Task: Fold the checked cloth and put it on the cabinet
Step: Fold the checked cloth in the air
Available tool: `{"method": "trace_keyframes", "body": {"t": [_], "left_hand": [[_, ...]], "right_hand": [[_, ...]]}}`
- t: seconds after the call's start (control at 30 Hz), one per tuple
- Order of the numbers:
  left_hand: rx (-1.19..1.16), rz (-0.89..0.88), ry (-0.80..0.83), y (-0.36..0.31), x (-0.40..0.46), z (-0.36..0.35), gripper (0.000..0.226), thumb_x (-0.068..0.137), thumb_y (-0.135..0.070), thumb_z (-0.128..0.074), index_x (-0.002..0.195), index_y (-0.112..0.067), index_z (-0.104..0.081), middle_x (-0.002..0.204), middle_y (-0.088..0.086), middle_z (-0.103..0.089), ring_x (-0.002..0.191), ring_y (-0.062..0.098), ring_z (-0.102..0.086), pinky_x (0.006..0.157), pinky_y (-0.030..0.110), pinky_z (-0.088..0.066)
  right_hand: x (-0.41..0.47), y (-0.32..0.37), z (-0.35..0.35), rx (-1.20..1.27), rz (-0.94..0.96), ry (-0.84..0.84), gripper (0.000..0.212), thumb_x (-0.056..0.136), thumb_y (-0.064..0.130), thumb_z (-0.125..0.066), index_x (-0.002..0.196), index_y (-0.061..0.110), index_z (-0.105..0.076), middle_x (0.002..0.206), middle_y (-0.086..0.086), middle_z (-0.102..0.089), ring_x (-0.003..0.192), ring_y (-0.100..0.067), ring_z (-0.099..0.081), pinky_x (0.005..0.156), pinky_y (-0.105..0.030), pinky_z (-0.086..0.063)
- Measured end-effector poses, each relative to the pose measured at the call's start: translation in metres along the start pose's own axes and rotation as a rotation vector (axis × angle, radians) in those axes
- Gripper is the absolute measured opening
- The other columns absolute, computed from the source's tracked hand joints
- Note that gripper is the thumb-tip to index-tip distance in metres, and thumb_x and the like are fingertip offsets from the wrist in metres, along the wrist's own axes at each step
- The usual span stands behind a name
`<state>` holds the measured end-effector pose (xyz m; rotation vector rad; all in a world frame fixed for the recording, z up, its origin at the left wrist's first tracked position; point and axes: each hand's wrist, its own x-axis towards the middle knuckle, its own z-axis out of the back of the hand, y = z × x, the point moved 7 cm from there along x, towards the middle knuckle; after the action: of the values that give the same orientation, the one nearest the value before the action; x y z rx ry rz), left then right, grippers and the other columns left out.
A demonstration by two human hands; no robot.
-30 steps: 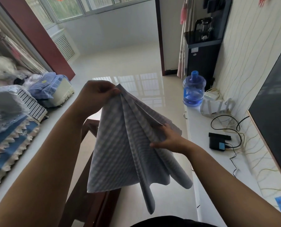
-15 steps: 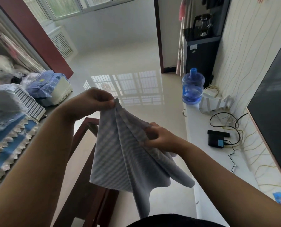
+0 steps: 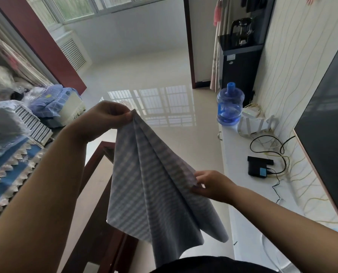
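Checked cloth (image 3: 156, 186), apparently pinched, both hands

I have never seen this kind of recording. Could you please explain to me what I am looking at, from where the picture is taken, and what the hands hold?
No machine: a person wears a wide-angle camera on the head, looking forward and down. The left hand pinches the top corner of a grey-and-white checked cloth, held in the air; the right hand pinches its side edge. The cloth hangs in loose folds. On the right runs a long white cabinet carrying a small black box with cables and a blue plastic water bottle.
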<state>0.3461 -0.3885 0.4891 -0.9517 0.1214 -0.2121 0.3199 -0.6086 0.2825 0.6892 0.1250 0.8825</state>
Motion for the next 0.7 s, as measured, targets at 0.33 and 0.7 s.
{"method": "trace_keyframes", "body": {"t": [0.33,0.7], "left_hand": [[0.063,0.004,0.069,-0.017,0.004,-0.017,0.065,0.05,-0.079,-0.07,0.08,-0.021,-0.075,0.077,-0.004,-0.074,0.071,0.005,-0.069,0.062,0.013,-0.052],[0.135,-0.002,0.076,-0.028,0.0,-0.012,0.017,0.066,-0.058,-0.062,0.067,-0.045,-0.073,0.072,-0.015,-0.072,0.069,0.001,-0.068,0.059,0.008,-0.05]], "right_hand": [[0.037,0.073,0.013,-0.279,-0.066,-0.328,0.043,0.091,0.02,-0.055,0.132,0.008,-0.048,0.088,-0.016,-0.068,0.058,-0.034,-0.066,0.044,-0.033,-0.045],[0.066,0.048,0.006,-0.256,-0.383,-0.145,0.066,0.092,0.034,-0.054,0.144,0.015,-0.02,0.146,-0.008,-0.026,0.121,-0.031,-0.041,0.086,-0.042,-0.045]]}}
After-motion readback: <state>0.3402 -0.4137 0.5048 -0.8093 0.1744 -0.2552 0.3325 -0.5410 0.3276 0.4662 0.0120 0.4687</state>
